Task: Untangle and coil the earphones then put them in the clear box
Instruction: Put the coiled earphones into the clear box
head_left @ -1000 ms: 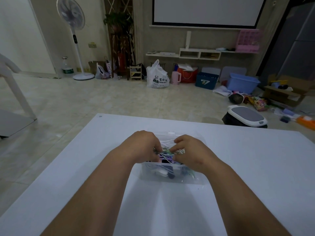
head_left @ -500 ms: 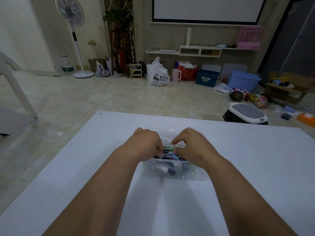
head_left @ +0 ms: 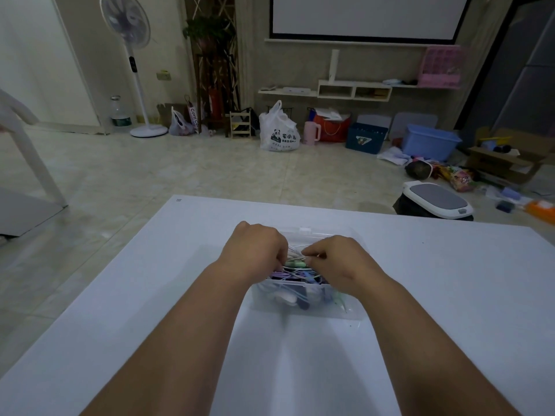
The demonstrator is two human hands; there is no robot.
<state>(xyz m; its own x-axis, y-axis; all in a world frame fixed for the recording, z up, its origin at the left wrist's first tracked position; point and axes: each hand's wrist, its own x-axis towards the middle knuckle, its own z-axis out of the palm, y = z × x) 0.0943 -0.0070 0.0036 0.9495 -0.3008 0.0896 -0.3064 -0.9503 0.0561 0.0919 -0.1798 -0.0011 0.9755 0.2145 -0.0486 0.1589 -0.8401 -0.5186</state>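
Note:
A clear plastic box [head_left: 333,312] sits on the white table [head_left: 435,295], holding a tangle of white, green, purple and blue earphones [head_left: 295,267]. Both hands hover over the box's open top. My left hand [head_left: 256,249] has its fingers curled down into the cables on the left side. My right hand [head_left: 339,262] pinches cables with thumb and fingers on the right. The hands hide much of the box's far half; which single earphone each holds is not clear.
The table's far edge lies just beyond the box. On the floor behind stand a white-and-grey bin [head_left: 435,202], a white plastic bag [head_left: 279,130], blue bins [head_left: 429,142], a standing fan [head_left: 135,67] and a white chair [head_left: 27,163] at left.
Both hands have stayed over the box, fingers working slightly in the cable tangle. The view has tipped a little, nothing else moved.

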